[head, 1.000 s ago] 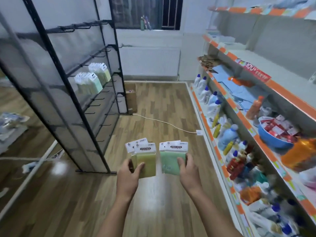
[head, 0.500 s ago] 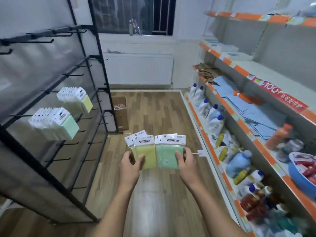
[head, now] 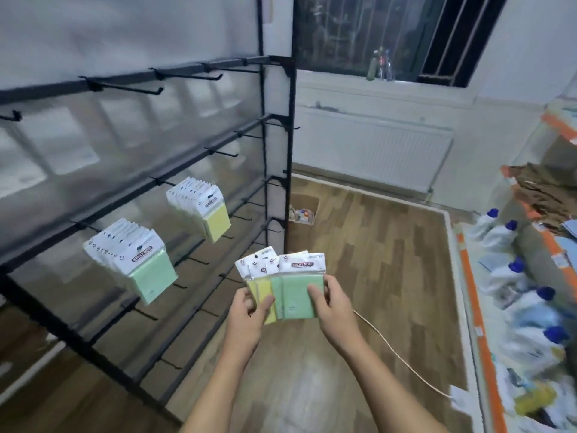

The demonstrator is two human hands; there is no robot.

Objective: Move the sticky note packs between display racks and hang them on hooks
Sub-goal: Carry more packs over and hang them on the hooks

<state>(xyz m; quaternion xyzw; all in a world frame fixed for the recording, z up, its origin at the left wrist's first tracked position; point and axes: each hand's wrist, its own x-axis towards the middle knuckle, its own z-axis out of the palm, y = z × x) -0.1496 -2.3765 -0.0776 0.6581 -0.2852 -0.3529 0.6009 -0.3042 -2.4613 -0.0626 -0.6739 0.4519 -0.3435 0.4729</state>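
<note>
Both hands have drawn together: left hand (head: 253,307) grips the yellow packs (head: 263,292), right hand (head: 331,300) the green packs (head: 299,295), now overlapping and swung toward the black rack (head: 278,145), close to its hung bundles (head: 137,260). Hanging looks next. Wood floor (head: 374,245), radiator (head: 374,151), dark window (head: 374,32) behind.

"STICKY NOTE" reads on the white header card of the green pack (head: 298,289) at centre frame. The same words stand on the hanging green packs (head: 142,260) at left.
</note>
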